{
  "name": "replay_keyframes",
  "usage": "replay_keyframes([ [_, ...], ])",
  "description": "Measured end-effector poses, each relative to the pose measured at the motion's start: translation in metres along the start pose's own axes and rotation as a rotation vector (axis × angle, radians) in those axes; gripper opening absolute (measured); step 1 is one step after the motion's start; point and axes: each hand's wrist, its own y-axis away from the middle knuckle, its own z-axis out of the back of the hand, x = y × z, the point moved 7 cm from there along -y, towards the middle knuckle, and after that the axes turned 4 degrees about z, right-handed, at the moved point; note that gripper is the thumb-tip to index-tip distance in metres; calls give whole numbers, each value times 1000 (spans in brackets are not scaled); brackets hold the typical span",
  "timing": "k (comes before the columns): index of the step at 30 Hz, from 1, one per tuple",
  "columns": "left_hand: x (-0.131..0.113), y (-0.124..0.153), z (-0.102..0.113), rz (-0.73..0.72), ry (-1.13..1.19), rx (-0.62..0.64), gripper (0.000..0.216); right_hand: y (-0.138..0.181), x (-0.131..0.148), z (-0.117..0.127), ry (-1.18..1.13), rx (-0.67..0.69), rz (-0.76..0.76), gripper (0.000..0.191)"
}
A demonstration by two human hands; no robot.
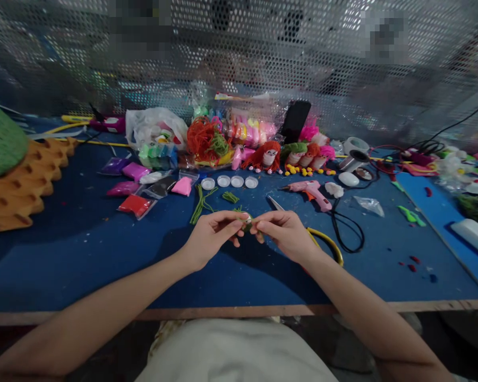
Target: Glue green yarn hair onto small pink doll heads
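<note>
Over the middle of the blue table, my left hand (219,233) and my right hand (282,232) meet fingertip to fingertip. Between them is a small white doll piece (247,218) with green yarn on it, partly covered by my fingers. Both hands are closed in a pinch, one at each side of the piece. Just beyond lie a small bundle of green yarn (230,197) and longer green yarn strands (199,206). The silver tip of a tool (275,203) with yellow handles (330,245) shows past my right hand, which hides its middle.
Several white round caps (223,181) sit in a row. At right are a pink glue gun (308,192) with a black cord and a blue board (442,223). Bagged clay (137,206) lies left; yarn-haired dolls (269,156) and a phone (296,121) stand behind.
</note>
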Motion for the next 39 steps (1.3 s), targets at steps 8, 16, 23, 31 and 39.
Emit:
replay_keyframes([
  [8,5,0,2,33,48,-70,27,4,1,0,63,-85,66,21],
  [16,7,1,-2,68,21,-32,23,8,2,-1,116,-95,31,16],
  [23,5,2,-7,96,19,-12,33,10,-1,-5,74,-101,-1,21],
  [31,6,4,-7,182,-21,68,60,11,-12,-6,2,11,-134,23],
  [39,2,7,-11,221,-87,118,73,13,-10,-8,42,79,-191,20],
])
